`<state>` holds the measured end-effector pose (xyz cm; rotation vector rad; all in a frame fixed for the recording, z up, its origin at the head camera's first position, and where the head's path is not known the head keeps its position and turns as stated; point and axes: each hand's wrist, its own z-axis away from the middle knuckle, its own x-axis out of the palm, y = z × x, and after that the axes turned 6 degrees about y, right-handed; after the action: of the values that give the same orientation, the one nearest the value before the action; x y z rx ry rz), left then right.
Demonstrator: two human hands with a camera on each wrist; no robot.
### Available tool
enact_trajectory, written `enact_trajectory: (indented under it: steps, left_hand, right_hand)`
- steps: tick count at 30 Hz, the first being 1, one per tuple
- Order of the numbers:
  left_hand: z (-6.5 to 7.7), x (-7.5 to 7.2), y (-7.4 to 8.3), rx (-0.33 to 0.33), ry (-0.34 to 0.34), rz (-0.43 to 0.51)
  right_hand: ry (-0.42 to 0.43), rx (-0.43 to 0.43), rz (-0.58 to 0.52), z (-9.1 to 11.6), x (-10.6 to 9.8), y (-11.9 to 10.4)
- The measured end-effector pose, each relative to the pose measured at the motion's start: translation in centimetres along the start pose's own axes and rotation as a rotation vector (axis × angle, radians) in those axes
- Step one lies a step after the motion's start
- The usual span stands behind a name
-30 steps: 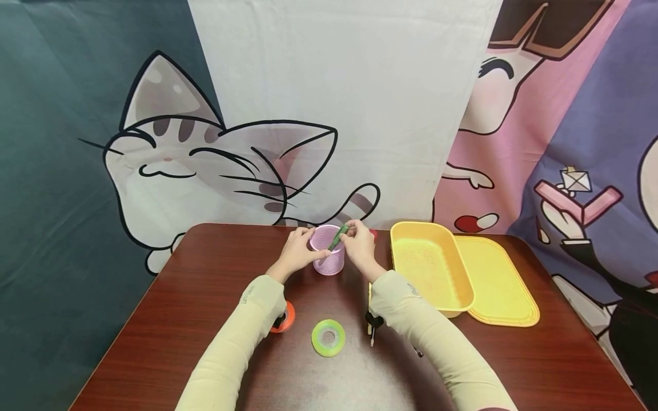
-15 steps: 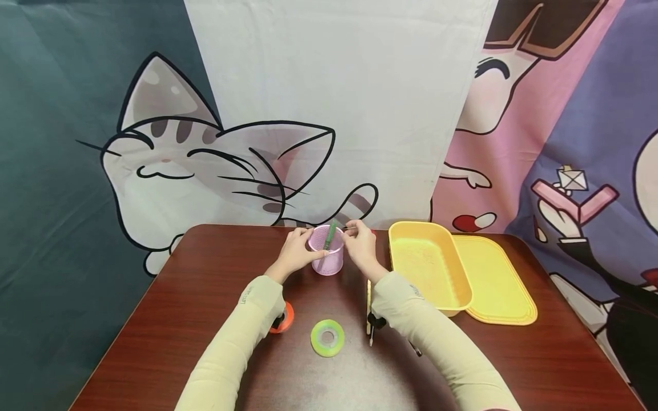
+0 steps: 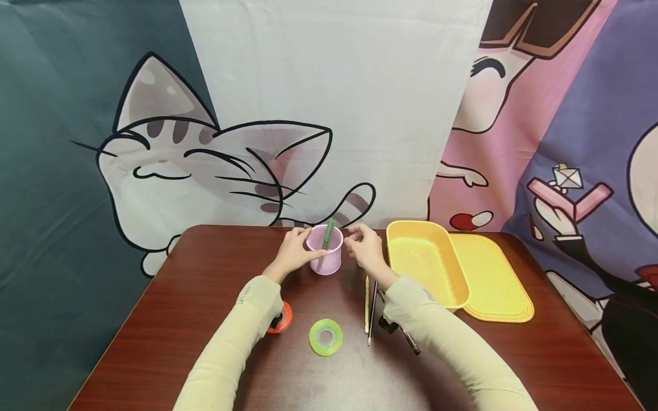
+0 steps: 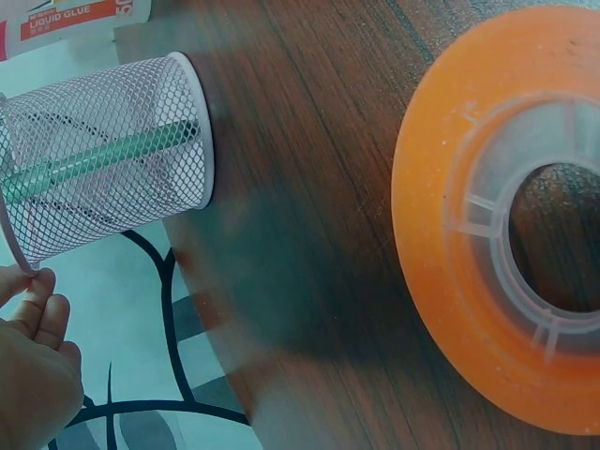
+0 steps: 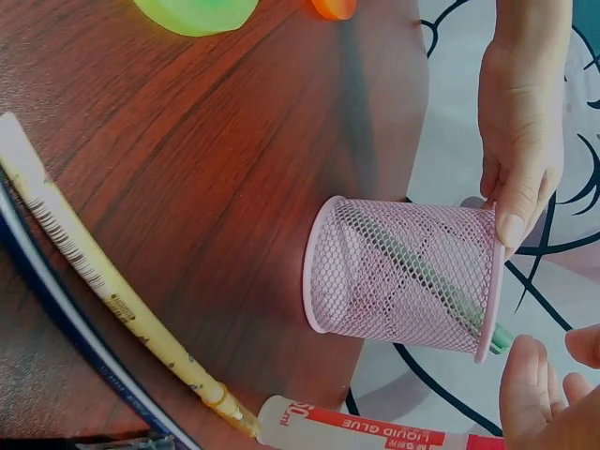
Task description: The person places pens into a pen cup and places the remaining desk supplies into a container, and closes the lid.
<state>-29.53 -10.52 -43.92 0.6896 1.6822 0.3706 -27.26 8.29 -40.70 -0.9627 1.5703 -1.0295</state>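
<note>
A pink mesh pen holder (image 3: 329, 264) stands upright near the table's back edge. The left hand (image 3: 294, 254) holds it by the rim, thumb on the near side and fingers round the left. Inside leans a green pen (image 3: 328, 234), its upper end above the rim; the left wrist view shows its lower part (image 4: 112, 157) through the mesh. To the right of the holder is the right hand (image 3: 367, 249), its fingers loosely bent with nothing between them. In the right wrist view this right hand (image 5: 544, 403) is close to the pen's top (image 5: 502, 339), apart from it.
A green tape roll (image 3: 315, 338) and an orange tape roll (image 3: 285, 321) lie in front. Below the right hand are a yellow pencil (image 3: 367, 308), a dark pencil (image 3: 372, 314) and a black pen (image 3: 409, 340). A liquid glue bottle (image 5: 347, 427), yellow bin (image 3: 393, 228) and lid (image 3: 501, 279) are rightward.
The right hand has let go of the green pen and drawn back to the right. The pen now leans inside the holder. The left hand has kept its grip on the rim.
</note>
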Motion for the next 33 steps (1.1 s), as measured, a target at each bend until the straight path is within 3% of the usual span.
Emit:
enact_trajectory:
  steps: [9, 17, 33]
  left_hand:
    - [-0.1, 0.0, -0.1, -0.035, -0.018, 0.014]
    - [-0.1, 0.2, -0.3, 0.004, 0.021, 0.046]
    - [-0.2, 0.1, -0.1, -0.011, -0.007, 0.015]
  right_hand:
    - [-0.070, 0.052, 0.015, 0.6, -1.2, 0.1]
    - [-0.134, 0.114, -0.028, 1.2, -1.8, 0.8]
    - [-0.159, 0.217, 0.045, 2.2, -1.7, 3.0]
